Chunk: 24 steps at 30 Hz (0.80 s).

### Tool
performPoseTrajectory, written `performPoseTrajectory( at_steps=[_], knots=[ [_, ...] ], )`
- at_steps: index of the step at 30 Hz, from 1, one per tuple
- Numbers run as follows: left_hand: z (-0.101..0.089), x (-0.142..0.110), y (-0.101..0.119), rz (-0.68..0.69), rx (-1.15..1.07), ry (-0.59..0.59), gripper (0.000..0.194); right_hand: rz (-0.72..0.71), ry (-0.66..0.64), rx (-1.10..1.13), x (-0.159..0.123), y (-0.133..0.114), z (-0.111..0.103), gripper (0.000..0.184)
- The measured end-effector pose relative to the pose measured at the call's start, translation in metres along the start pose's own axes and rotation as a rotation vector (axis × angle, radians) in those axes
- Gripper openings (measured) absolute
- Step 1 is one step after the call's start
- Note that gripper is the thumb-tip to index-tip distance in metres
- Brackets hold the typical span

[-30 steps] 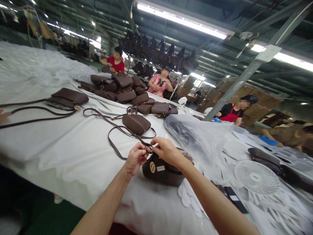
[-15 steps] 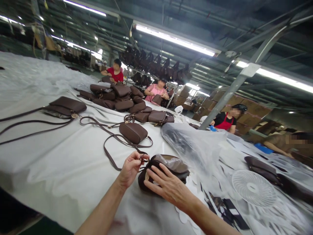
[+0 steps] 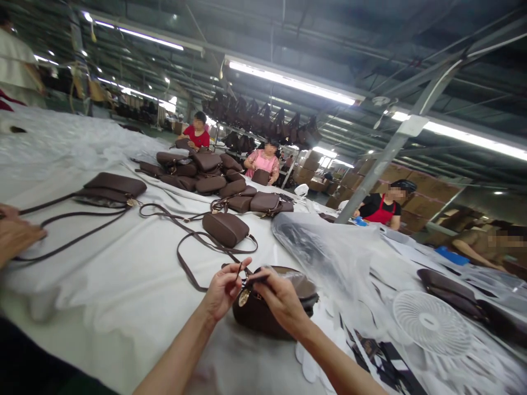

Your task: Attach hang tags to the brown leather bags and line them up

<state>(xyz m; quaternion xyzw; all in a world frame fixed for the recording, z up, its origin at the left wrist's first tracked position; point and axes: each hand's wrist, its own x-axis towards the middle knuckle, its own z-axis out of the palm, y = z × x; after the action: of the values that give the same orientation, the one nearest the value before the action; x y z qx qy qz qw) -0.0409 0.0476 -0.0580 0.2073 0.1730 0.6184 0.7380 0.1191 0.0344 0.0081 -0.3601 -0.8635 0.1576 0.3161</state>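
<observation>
A dark brown handbag [image 3: 263,323] lies in front of me, its top partly open with clear plastic [image 3: 297,281] showing inside. My left hand [image 3: 222,296] is at the bag's left end, thumb and finger pinched on a thin dark strap [image 3: 239,271]. Over the bag's upper left edge, my right hand [image 3: 283,299] is closed, its fingertips on a short dark strip that looks like a strap end. A round gold tag [image 3: 244,297] hangs between the two hands. Just beyond sits another brown handbag [image 3: 225,229] with its long strap [image 3: 185,263] looped on the white cloth.
At the left, a co-worker's hand [image 3: 16,233] is at the straps of a brown handbag [image 3: 109,189]. Farther back is a pile of brown bags [image 3: 209,184]. To the right are plastic sheeting [image 3: 329,247], a white fan [image 3: 432,322] and dark tags [image 3: 391,362]. A post [image 3: 379,164] slants upward.
My right hand has gone from lying flat on the bag to closed fingers at its upper edge, uncovering the gold tag. A co-worker's hand has appeared at the left edge.
</observation>
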Motion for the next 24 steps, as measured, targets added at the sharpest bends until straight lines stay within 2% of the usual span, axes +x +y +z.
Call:
performPoseTrajectory(
  at_steps=[2, 5, 7, 11, 13, 16, 20, 24],
  knots=[
    [-0.002, 0.004, -0.006, -0.032, -0.02, -0.001, 0.022, 0.222, 0.096, 0.197, 0.01, -0.004, -0.001, 0.023],
    [-0.006, 0.008, -0.011, 0.002, -0.078, 0.005, 0.026, 0.281, 0.111, 0.23, 0.022, -0.005, 0.001, 0.024],
    [-0.008, 0.009, -0.011, 0.074, -0.107, 0.027, 0.028, 0.273, 0.03, 0.057, 0.027, -0.006, 0.004, 0.021],
    [-0.015, 0.01, -0.009, 0.185, -0.076, 0.026, 0.038, 0.242, -0.184, -0.422, 0.039, -0.014, 0.012, 0.02],
    [-0.02, 0.01, -0.008, 0.204, -0.043, 0.059, 0.035, 0.218, -0.299, -0.551, 0.047, -0.02, 0.015, 0.02],
    [-0.027, 0.01, -0.008, 0.22, -0.024, 0.123, 0.03, 0.202, -0.429, -0.617, 0.057, -0.03, 0.017, 0.024],
    [-0.032, 0.011, -0.004, 0.251, -0.001, 0.092, 0.035, 0.197, -0.519, -0.676, 0.062, -0.035, 0.02, 0.018],
    [-0.026, 0.009, 0.007, 0.278, 0.376, 0.064, 0.03, 0.243, -0.517, -0.7, 0.065, -0.03, 0.026, 0.017]
  ],
)
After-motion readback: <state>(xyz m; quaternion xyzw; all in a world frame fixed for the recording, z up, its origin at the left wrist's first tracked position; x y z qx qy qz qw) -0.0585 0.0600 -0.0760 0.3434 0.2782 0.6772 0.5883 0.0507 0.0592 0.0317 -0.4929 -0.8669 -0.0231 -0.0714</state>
